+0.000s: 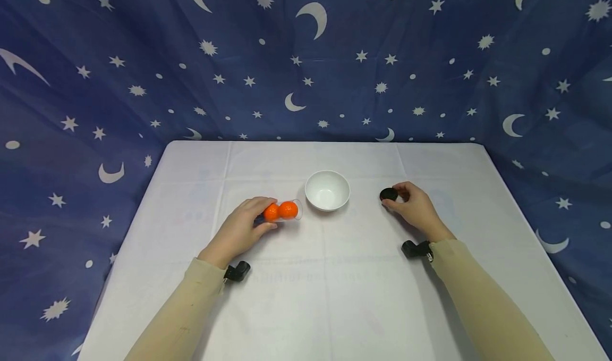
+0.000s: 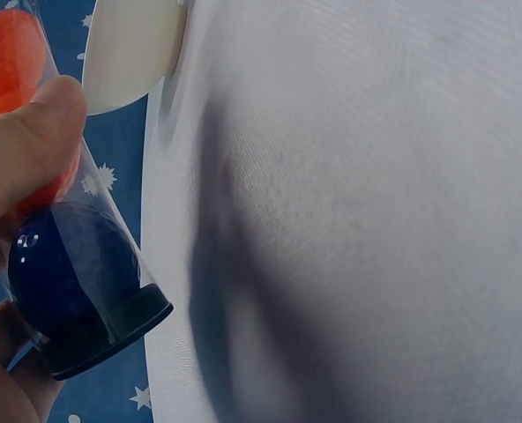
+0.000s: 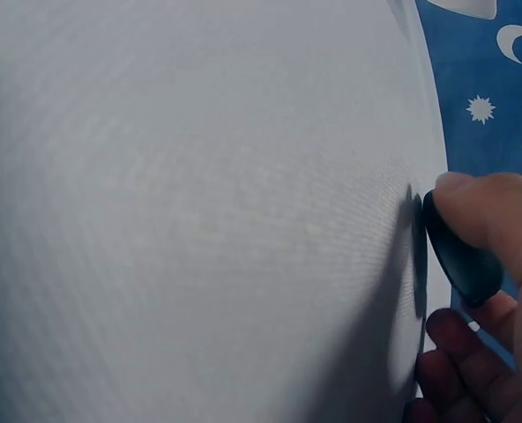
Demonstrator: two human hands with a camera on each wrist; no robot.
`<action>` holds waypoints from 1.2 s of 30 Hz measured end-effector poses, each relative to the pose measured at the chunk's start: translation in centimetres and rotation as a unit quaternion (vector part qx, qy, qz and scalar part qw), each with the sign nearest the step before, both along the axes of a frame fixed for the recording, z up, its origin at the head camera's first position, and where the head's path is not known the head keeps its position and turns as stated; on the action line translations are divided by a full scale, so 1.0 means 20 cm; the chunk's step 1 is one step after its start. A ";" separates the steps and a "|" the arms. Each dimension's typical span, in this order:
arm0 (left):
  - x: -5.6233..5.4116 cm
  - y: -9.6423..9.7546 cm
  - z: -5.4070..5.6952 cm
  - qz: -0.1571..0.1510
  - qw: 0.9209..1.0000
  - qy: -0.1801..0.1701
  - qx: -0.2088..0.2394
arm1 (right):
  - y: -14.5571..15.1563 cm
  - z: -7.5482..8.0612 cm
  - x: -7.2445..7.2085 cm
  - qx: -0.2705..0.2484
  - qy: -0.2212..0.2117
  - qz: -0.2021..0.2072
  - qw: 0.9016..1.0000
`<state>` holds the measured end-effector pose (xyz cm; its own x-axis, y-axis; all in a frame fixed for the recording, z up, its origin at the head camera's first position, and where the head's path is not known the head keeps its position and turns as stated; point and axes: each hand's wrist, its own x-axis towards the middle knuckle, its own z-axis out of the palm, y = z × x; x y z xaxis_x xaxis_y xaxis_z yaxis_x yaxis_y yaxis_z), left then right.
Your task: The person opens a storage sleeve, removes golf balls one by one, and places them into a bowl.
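Note:
My left hand grips a clear plastic tube tilted over on its side, its far end pointing right toward the bowl. Two orange balls show inside it. In the left wrist view, a dark blue ball sits behind them, against the tube's black base. Thumb on one side and fingers on the other, the hand wraps the tube's middle. To the right, my right hand pinches a small round black cap between thumb and fingers, just above the tabletop. The cap stands apart from the tube.
Between the hands, a white bowl stands upright, close to the tube's far end. White cloth covers the table. A blue curtain with moons and stars hangs behind and at both sides. Each wrist wears a small black camera.

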<state>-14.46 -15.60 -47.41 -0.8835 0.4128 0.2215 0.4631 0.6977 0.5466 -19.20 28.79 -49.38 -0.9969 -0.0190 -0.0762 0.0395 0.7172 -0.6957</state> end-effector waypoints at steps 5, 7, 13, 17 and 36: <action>0.00 0.00 0.00 0.000 1.000 -0.003 -0.003 | 0.00 0.00 -0.01 0.005 -0.004 0.001 1.000; 0.00 0.00 0.00 0.000 1.000 -0.004 -0.005 | 0.00 0.00 -0.01 0.010 -0.005 0.003 1.000; 0.01 -0.01 0.01 0.000 1.000 -0.004 -0.007 | 0.01 0.00 -0.02 0.022 -0.009 0.010 1.000; 0.01 -0.01 0.02 0.001 1.000 -0.003 -0.009 | 0.01 0.01 -0.02 0.025 -0.016 0.012 0.999; 0.02 -0.02 0.05 -0.002 1.000 -0.001 -0.006 | -0.22 0.22 0.04 -0.012 0.041 0.057 0.997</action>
<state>-14.03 -15.93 -46.36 -0.8821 0.4188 0.2157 0.4651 0.7023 0.5389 -18.48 24.33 -45.03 -0.9910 -0.1337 0.0074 -0.0993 0.6965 -0.7107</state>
